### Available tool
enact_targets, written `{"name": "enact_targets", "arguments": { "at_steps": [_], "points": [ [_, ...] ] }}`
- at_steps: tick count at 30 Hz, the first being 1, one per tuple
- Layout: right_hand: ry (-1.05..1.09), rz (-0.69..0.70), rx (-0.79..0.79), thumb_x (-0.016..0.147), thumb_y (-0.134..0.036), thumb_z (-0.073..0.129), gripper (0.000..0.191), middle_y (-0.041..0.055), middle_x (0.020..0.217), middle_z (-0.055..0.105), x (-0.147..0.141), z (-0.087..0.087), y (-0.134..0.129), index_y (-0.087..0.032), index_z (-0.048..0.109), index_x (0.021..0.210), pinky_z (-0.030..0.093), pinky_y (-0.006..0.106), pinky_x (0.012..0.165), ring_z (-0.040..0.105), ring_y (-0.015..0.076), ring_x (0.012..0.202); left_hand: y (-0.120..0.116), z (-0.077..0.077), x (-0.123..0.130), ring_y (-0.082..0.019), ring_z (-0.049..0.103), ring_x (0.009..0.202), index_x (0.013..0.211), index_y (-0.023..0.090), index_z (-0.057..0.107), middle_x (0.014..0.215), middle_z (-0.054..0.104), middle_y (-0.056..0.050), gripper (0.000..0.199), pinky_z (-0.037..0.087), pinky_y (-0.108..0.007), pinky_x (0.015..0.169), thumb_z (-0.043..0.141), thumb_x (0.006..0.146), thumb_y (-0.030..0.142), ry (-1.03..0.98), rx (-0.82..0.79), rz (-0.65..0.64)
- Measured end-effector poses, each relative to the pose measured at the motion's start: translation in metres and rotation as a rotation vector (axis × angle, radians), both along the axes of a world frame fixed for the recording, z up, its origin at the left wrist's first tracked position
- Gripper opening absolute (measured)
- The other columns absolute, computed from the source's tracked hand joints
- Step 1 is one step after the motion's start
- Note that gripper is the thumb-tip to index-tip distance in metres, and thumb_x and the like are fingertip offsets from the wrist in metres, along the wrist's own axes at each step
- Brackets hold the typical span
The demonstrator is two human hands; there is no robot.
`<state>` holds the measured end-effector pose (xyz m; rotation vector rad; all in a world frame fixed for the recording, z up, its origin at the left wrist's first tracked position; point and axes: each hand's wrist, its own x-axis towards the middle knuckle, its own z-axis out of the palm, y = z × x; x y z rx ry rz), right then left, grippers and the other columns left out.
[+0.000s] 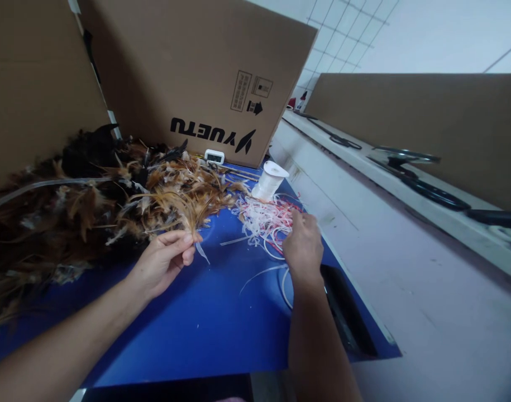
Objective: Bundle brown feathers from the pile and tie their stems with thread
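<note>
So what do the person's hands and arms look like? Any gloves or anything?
No gloves! The left hand and right hand are both bare, each with ordinary fingers. The left forearm and right forearm are bare too, with no sleeve showing. I can't see a watch, bracelet or ring.

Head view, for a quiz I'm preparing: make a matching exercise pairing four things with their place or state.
1. Left hand
2. Right hand
3. White spool
4. Feather pile

A. Just beyond the red-and-white strands
B. On the left of the blue table
C. Pinching a small feather bunch
D. At the strands' right edge

Pairs: 1-C, 2-D, 3-A, 4-B
</note>
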<state>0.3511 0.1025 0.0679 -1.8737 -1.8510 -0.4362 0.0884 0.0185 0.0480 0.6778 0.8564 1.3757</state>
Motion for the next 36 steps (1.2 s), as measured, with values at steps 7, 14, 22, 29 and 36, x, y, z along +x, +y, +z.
{"name": "enact_targets", "arguments": {
  "at_steps": [7,14,22,29,36],
  "points": [
    [0.568,0.483,0.273,0.086,-0.02,0.049,0.021,0.0101,0.097,0.067,-0.046,0.014,-0.036,-0.017,0.066,0.099,0.045,0.041,0.091,0.06,0.0215,0.095,0.001,-0.002,0.002,-0.004,0.043,0.046,0.075,0.012,0.073,0.046,0.052,0.002,0.018,0.034,-0.017,0.046,0.076,0.069,0.029,0.052,0.007,-0.015],
    [1.019,0.879,-0.767,0.073,-0.033,0.07,0.023,0.0012,0.075,0.068,-0.089,-0.009,-0.065,-0.018,0.067,0.09,0.051,0.026,0.063,0.063,0.0126,0.065,0.001,-0.003,0.004,-0.005,0.043,0.044,0.072,0.013,0.072,0.044,0.052,0.003,0.019,0.034,-0.018,0.047,0.077,0.068,0.031,0.123,-0.011,-0.005],
    [0.848,0.826,-0.433,0.089,-0.029,0.052,0.019,0.0015,0.07,0.065,-0.077,-0.005,-0.055,-0.02,0.069,0.087,0.048,0.024,0.059,0.06,0.0121,0.062,-0.001,0.0,0.006,-0.007,0.045,0.047,0.069,0.014,0.071,0.047,0.054,0.002,0.018,0.035,-0.021,0.05,0.074,0.07,0.031,0.271,0.038,0.016],
    [0.43,0.901,-0.048,0.092,-0.021,0.047,0.02,0.0047,0.081,0.068,-0.081,-0.005,-0.061,-0.019,0.068,0.09,0.048,0.028,0.075,0.061,0.0156,0.076,-0.001,-0.001,0.008,-0.011,0.051,0.05,0.062,0.015,0.071,0.054,0.06,-0.001,0.016,0.041,-0.024,0.055,0.072,0.072,0.028,0.566,0.187,0.11],
    [-0.15,0.92,0.192,0.093,-0.018,0.046,0.021,0.0085,0.087,0.067,-0.086,-0.004,-0.067,-0.018,0.065,0.101,0.041,0.035,0.072,0.056,0.0212,0.084,-0.004,0.002,0.006,-0.017,0.06,0.063,0.064,0.019,0.074,0.07,0.068,-0.006,0.014,0.045,-0.026,0.063,0.067,0.075,0.023,0.92,0.365,0.159]
  ]
}}
